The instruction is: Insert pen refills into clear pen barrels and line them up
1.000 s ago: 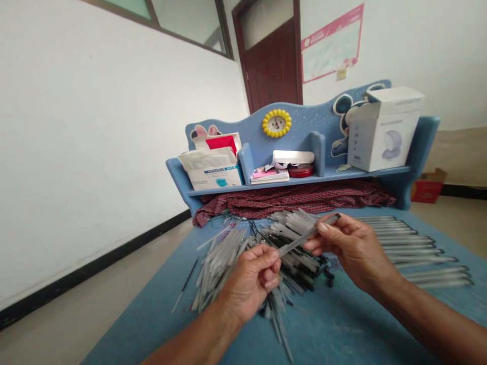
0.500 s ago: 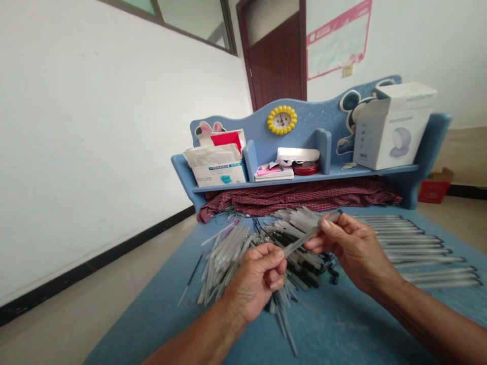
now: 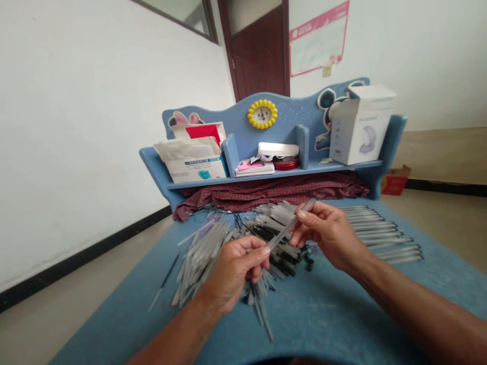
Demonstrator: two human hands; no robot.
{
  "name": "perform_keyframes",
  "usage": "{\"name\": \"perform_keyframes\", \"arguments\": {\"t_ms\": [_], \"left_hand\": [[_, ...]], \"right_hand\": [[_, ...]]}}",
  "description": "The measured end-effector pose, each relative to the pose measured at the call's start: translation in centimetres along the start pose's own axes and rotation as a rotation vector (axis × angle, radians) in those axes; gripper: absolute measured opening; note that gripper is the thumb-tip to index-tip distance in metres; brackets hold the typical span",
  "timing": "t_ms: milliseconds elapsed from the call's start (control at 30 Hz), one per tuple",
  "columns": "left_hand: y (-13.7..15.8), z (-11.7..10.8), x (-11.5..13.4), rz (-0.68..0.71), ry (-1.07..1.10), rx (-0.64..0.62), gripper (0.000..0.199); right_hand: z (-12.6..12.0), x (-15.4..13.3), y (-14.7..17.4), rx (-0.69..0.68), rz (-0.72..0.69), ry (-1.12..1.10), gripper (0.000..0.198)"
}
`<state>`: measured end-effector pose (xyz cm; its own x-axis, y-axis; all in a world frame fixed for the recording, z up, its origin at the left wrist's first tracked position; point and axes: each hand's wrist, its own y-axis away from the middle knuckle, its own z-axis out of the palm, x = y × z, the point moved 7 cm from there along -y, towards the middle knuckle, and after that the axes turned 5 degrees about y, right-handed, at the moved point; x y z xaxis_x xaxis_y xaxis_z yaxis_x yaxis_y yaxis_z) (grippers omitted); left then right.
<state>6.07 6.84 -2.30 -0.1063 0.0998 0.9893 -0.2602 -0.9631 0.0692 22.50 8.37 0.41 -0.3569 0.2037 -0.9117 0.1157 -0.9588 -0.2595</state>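
Note:
My left hand (image 3: 243, 261) pinches the lower end of a slim, translucent grey pen-like tube (image 3: 283, 230). Around its upper end close the fingers of my right hand (image 3: 323, 228), so the tube slants up to the right between both hands. Beneath and behind them spreads a loose pile of frosted tubes (image 3: 203, 253), mixed with thin black pieces (image 3: 283, 261). To the right of my right hand, several similar tubes with dark ends (image 3: 371, 225) lie side by side in a row.
The blue desk (image 3: 304, 319) has a raised shelf holding a mask box (image 3: 201, 167), a red round tin (image 3: 285, 163) and a white carton (image 3: 361, 129). A checked cloth (image 3: 274, 192) lies under the shelf. One thin dark-and-clear stick (image 3: 165, 279) rests left of the pile.
The camera view has shifted, so the desk and shelf appear further left. Both hands still hold the tube between them; its dark upper end is now less visible.

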Motion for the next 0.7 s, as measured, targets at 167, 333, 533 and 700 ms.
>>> {"name": "perform_keyframes", "arguments": {"t_ms": [167,333,533,700], "left_hand": [[-0.2,-0.3,0.4,0.025,-0.067,-0.003,0.018],[-0.1,-0.1,0.3,0.049,-0.092,-0.024,0.017],[0.2,0.2,0.5,0.083,-0.202,-0.059,0.019],[0.5,-0.6,2.0,0.172,-0.354,0.002,0.018]], "right_hand": [[-0.2,-0.6,-0.6,-0.085,-0.014,0.025,0.024],[-1.1,-1.8,-1.1,-0.148,0.007,0.077,0.024],[-4.0,-4.6,-0.7,-0.228,0.116,0.297,0.02],[-10.9,-6.7,1.9,-0.04,0.183,0.456,0.019]]}}
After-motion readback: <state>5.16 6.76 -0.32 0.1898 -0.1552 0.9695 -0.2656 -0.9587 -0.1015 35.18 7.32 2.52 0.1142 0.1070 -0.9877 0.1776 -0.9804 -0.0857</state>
